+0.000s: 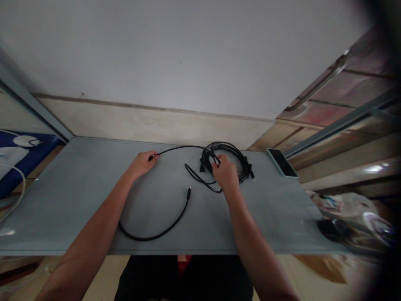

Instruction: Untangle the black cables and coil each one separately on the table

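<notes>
A coil of black cable (242,161) lies on the grey tabletop (81,184), right of the middle. My right hand (224,167) is closed on part of the black cable at the coil's left side. Farther left, my left hand (144,162) pinches a black cable end, from which the cable arcs over to the coil. Another length of black cable (150,239) curves out from under my left forearm, and its plug (189,193) points away from me. A loose loop (200,180) rests just left of my right hand.
A phone (282,163) lies at the table's back right. A pale wall (163,121) runs behind the table. Blue material (31,154) and a white cable (23,188) are at the left, with a dark object (333,230) at the front right.
</notes>
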{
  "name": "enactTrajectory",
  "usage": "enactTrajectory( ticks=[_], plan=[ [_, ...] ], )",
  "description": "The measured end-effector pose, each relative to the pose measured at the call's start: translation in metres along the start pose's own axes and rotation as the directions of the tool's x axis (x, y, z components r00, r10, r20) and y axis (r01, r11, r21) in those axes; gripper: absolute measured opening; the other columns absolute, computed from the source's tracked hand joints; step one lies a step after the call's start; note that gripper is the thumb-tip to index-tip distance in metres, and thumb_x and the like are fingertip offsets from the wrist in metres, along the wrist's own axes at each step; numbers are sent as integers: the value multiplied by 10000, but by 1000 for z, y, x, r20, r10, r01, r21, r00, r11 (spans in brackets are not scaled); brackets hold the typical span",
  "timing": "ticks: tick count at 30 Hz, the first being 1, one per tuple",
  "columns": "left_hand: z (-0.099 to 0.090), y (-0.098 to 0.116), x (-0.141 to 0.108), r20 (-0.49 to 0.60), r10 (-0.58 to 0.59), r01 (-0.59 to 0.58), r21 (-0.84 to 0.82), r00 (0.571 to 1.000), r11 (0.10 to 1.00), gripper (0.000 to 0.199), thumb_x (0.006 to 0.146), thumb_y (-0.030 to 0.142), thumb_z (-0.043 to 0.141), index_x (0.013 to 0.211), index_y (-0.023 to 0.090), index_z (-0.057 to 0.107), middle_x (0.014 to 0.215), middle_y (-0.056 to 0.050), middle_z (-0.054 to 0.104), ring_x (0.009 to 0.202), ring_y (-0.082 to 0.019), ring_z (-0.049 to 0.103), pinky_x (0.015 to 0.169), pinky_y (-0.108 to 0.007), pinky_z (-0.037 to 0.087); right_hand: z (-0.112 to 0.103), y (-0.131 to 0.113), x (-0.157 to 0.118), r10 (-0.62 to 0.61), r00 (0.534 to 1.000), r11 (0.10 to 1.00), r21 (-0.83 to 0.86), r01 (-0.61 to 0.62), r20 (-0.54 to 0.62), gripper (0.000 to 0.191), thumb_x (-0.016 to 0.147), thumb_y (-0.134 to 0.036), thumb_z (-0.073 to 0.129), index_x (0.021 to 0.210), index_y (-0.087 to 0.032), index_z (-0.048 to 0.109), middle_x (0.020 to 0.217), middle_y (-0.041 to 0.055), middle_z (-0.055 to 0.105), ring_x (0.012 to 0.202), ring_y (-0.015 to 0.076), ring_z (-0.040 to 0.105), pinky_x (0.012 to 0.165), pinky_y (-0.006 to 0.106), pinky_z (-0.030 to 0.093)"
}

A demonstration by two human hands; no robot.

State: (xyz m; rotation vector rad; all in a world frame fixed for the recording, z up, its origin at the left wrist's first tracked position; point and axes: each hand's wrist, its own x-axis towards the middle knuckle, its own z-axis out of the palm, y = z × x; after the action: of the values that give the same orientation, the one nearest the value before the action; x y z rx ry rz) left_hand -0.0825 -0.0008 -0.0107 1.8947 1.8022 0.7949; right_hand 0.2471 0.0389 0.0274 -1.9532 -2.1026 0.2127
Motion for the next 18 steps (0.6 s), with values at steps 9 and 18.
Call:
enactTrajectory(
  ticks=[9,18],
  plan=[
    [-1,-1,1,-3,0,0,9,1000,1000,388,930,436,458,1040,173,722,847,-61,724,703,-184,606,664,-293,426,3,7,10,-95,995,984,157,88,41,296,889,-286,521,1044,-151,734,862,131,735,842,273,675,758,327,448],
    [-17,-5,0,-151,-78,71,-52,985,996,391,911,389,492,1156,180,715,1124,-84,734,968,-234,662,860,-331,491,-6,10,16,-155,987,596,793,127,-42,329,826,-451,641,631,-197,569,550,0,498,512,132,461,479,248,354]
  ],
)
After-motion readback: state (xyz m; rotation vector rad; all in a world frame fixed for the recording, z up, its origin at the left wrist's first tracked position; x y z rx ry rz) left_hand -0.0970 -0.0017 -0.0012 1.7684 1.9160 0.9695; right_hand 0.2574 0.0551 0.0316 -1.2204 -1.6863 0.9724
